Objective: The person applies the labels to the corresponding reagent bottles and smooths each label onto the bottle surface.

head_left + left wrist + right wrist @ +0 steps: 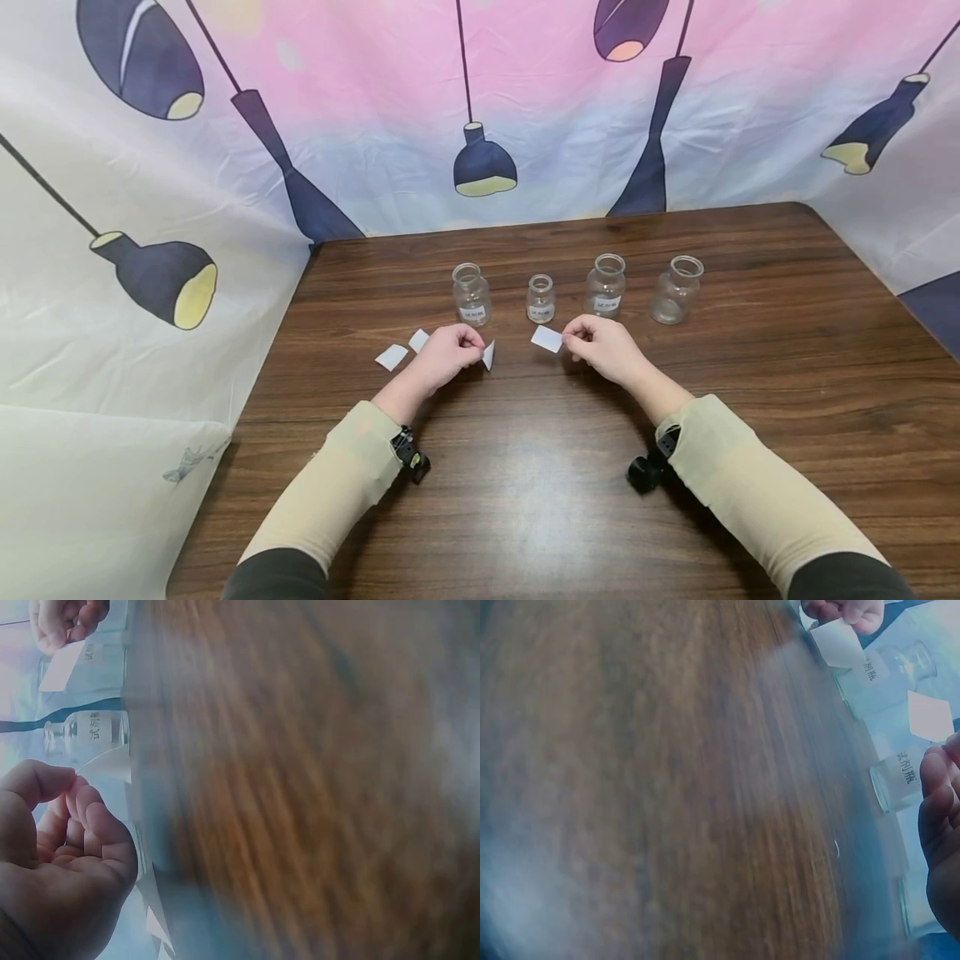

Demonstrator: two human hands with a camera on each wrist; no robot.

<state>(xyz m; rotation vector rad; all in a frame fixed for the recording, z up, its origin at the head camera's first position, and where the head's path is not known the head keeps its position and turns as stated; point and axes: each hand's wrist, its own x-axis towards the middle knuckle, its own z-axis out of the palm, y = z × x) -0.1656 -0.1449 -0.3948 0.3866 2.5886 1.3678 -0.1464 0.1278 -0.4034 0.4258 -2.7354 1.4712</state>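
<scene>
My left hand [442, 360] pinches a curled white slip of paper [489, 356] between thumb and forefinger. To its right, my right hand [606, 348] pinches a small flat white label [547, 338] by one edge; its face shows blank. Both are held low in front of a row of clear glass bottles. The left bottle [469, 287], the smaller bottle [540, 293] and the third bottle [606, 279] each bear a white printed label. The rightmost bottle [677, 292] shows none. In the left wrist view, the slip [114, 763] bends up from the fingertips.
Two white paper pieces, a larger one [392, 357] and a smaller one [418, 340], lie left of my left hand. The bottles stand open-mouthed toward the back of the brown wooden table [525, 500]. A lamp-patterned cloth [405, 100] hangs behind the table.
</scene>
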